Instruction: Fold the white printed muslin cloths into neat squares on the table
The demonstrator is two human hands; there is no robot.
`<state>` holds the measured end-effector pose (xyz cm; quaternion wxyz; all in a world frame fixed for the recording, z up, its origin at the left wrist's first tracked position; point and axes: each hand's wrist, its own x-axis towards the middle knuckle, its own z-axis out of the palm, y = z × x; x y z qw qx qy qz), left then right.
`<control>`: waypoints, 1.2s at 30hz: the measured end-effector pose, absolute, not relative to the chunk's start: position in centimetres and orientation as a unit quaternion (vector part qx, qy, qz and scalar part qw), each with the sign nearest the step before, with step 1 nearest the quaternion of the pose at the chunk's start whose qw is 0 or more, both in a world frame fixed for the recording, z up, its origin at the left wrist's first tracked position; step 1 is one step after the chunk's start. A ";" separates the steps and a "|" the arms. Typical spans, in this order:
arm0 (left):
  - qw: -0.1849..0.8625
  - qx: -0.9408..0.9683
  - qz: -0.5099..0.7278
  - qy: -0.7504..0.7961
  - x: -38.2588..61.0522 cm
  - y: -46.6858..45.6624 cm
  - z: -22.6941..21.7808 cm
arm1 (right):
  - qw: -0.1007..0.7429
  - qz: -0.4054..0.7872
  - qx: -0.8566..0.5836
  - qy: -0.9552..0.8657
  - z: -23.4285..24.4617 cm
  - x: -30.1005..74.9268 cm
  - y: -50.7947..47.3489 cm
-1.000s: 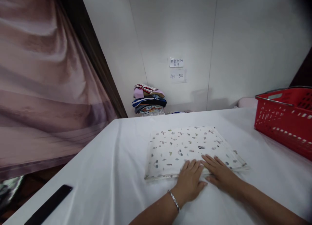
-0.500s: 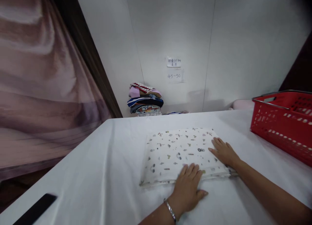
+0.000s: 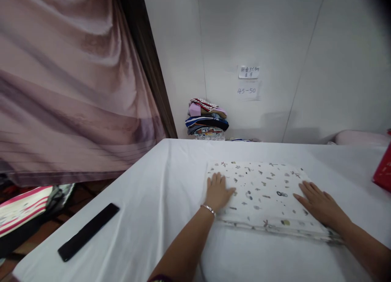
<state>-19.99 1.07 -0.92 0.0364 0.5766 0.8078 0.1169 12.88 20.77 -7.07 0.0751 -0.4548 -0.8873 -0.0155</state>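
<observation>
A folded white cloth with small printed leaves (image 3: pixel 262 188) lies flat on the white-covered table (image 3: pixel 159 180). My left hand (image 3: pixel 217 191), with a silver bracelet at the wrist, rests flat with its fingers spread on the cloth's left edge. Over on the cloth's right side my right hand (image 3: pixel 319 202) lies flat too, fingers stretched out. Neither hand holds anything.
A long black flat object (image 3: pixel 88 231) lies near the table's left front edge. A stack of folded clothes (image 3: pixel 206 120) stands against the white wall behind the table. A red basket corner (image 3: pixel 383 170) shows at far right. A pink curtain (image 3: pixel 70 82) hangs at left.
My hands have slid apart across the cloth, the left hand to its left edge and the right to its right side. The view has swung left, pushing the red basket nearly out of frame.
</observation>
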 end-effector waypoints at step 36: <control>0.009 0.510 0.078 0.857 -27.1 7.3 -3.8 | 0.049 0.064 -0.391 -0.917 -3.9 8.5 18.9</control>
